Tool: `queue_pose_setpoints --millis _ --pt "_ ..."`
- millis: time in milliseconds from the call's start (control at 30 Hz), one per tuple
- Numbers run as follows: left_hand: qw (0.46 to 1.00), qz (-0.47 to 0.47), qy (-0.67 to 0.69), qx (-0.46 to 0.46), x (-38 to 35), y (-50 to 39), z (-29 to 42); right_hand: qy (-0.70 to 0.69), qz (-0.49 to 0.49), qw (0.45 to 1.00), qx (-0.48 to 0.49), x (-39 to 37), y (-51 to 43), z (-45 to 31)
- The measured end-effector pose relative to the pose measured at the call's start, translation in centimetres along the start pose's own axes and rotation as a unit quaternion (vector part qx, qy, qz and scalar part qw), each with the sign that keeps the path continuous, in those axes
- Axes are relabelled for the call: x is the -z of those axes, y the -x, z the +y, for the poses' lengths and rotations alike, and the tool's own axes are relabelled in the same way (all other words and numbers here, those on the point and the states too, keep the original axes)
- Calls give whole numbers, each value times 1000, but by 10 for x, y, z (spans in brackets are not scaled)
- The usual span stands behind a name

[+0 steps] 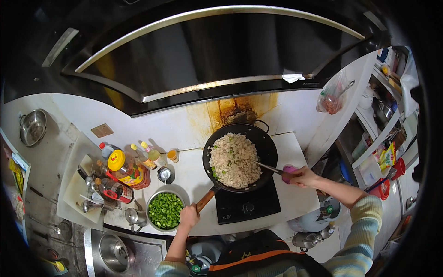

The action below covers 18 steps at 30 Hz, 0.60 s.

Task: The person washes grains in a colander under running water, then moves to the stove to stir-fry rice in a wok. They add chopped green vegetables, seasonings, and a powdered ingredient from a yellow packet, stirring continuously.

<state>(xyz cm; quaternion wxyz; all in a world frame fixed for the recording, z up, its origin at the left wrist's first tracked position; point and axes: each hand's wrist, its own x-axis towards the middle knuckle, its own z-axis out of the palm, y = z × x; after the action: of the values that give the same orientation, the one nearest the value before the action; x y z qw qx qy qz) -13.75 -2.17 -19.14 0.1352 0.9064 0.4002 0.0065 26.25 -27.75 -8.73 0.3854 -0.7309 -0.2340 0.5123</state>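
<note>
A black wok (268, 145) stands on a black induction cooker (230, 207), heaped with pale chopped food (235, 161) flecked with a few green pieces. My left hand (189, 215) is wrapped around the end of the wok's wooden handle (206, 200). In my right hand (304, 177) is the handle of a metal cooking utensil (268, 167); its far end is buried in the food, so its shape is hidden. A purple object (288, 172) lies just beyond my right fingers. Close to my left hand sits a metal pot (149, 211) full of chopped green peppers (166, 210).
Several bottles and a large yellow-lidded jar (128, 169) crowd the counter's left. A small metal jug (134, 217) is near the front edge. A black range hood (221, 52) overhangs the wok. Gas cylinders (311, 218) stand below. A plastic bag (333, 95) hangs at right.
</note>
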Motion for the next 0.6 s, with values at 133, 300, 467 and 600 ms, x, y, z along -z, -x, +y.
queue_pose_setpoints --millis 133,300,467,600 --pt "1000 4 -4 -11 -9 -2 -2 269 88 939 197 15 42 -19" --pt "1000 -8 -8 5 -6 -3 0 312 107 928 175 35 71 -61" --pt "1000 -18 -2 8 -2 -2 2 437 214 824 291 31 53 -70" --pt "1000 -20 4 6 -1 -2 3 530 205 790 229 35 51 -81"
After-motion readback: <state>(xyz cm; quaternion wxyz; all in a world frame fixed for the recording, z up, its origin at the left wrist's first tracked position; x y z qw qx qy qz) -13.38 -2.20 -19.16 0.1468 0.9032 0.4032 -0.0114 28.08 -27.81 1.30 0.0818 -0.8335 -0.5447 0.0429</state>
